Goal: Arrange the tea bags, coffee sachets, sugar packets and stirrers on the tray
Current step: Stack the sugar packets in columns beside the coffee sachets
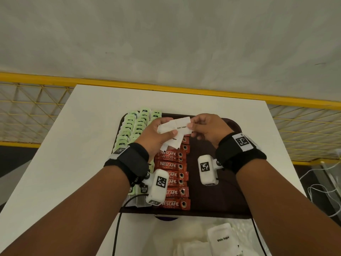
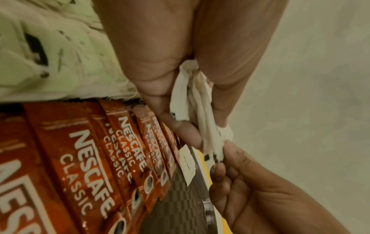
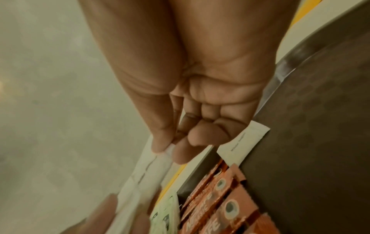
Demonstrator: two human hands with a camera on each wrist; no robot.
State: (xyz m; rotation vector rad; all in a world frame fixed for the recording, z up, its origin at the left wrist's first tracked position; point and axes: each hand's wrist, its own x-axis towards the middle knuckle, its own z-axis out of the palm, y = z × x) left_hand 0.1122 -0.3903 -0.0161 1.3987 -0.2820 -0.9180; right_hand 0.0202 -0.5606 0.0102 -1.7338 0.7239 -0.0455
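A dark brown tray [image 1: 212,145] lies on the white table. Green tea bags [image 1: 132,126] fill its left side in rows, and red coffee sachets [image 1: 171,166] run in a column down the middle. Above the tray's far part, my left hand [image 1: 166,126] grips a bunch of white sugar packets [image 1: 177,126]. My right hand [image 1: 191,126] pinches the end of the top packet [image 3: 148,171] between thumb and forefinger. One more sugar packet [image 3: 242,145] lies flat on the tray beyond the far end of the coffee column [image 3: 220,197].
A clear plastic bag holding more white sugar packets [image 1: 221,237] sits at the table's near edge, in front of the tray. A yellow rail and wire mesh [image 1: 295,126] run behind and beside the table. Cables hang at the right [image 1: 323,191].
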